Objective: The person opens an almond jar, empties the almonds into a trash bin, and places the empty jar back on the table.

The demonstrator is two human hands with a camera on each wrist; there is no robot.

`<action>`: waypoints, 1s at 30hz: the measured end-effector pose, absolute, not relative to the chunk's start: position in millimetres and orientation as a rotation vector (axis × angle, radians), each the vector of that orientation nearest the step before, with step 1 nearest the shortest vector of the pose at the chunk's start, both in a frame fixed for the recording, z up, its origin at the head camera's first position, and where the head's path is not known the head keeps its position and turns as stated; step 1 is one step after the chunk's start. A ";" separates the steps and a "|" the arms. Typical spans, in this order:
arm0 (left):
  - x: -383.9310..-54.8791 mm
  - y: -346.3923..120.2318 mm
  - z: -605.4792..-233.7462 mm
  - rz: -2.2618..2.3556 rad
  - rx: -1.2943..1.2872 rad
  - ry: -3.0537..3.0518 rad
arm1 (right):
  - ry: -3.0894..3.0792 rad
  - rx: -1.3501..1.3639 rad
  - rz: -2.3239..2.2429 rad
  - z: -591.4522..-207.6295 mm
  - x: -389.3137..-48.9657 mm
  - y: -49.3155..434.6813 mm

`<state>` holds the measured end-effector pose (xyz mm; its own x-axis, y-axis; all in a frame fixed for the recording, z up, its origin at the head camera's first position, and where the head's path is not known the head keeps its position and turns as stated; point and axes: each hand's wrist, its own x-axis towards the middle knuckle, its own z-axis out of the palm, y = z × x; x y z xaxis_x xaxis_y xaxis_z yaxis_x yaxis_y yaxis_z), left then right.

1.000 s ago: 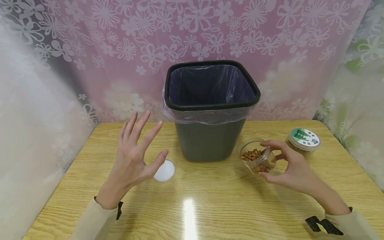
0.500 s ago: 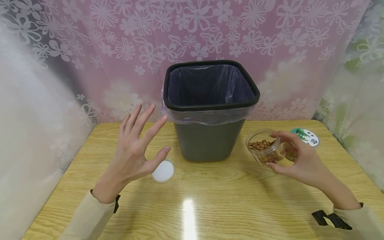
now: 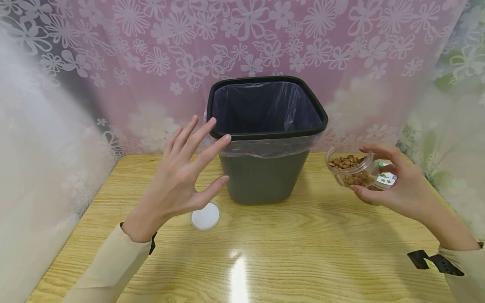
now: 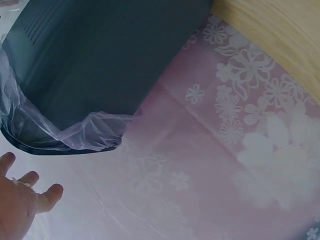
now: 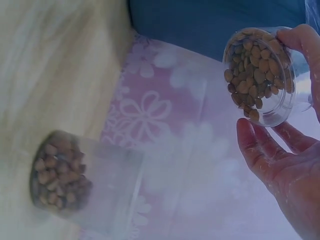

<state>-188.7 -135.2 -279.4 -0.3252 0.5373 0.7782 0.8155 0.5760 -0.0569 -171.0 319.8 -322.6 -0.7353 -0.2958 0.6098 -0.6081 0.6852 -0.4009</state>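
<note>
My right hand [image 3: 405,189] grips a clear plastic jar [image 3: 350,170] between thumb and fingers, above the table's right side. Small brown pieces, like nuts or kibble, partly fill it; its uncapped mouth tilts toward the bin. In the right wrist view the same jar [image 5: 260,75] shows the pieces through its clear wall. My left hand [image 3: 179,176] is raised with fingers spread and holds nothing, near the front left of a grey bin [image 3: 265,179]. On the table below it lies a round white lid [image 3: 206,216].
Behind my right hand stands a second jar [image 3: 386,179] with a green and white top, partly hidden. Brown pieces fill the lower part of this other jar [image 5: 60,175]. The lined bin has a black rim [image 3: 265,136]. Flowered curtains hang behind the wooden table [image 3: 288,252].
My right hand has carried the jar up and to the right, in front of the second jar. My left hand has risen and shifted right, toward the bin. Bin and lid stay put.
</note>
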 end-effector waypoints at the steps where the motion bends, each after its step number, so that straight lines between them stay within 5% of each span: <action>1: -190.0 -133.8 -277.6 -0.439 -1.092 -2.016 | -2.385 0.699 0.817 -319.5 -172.2 320.9; 30: -211.0 -103.6 -260.2 -0.298 -1.141 -2.083 | -2.277 0.728 0.641 -238.6 -200.3 323.6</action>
<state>-211.0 -103.6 -260.2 -0.3391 0.6344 0.6947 0.8038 0.5791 -0.1364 -200.3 323.6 -238.6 -0.6312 -0.3231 0.7052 -0.6437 0.7254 -0.2438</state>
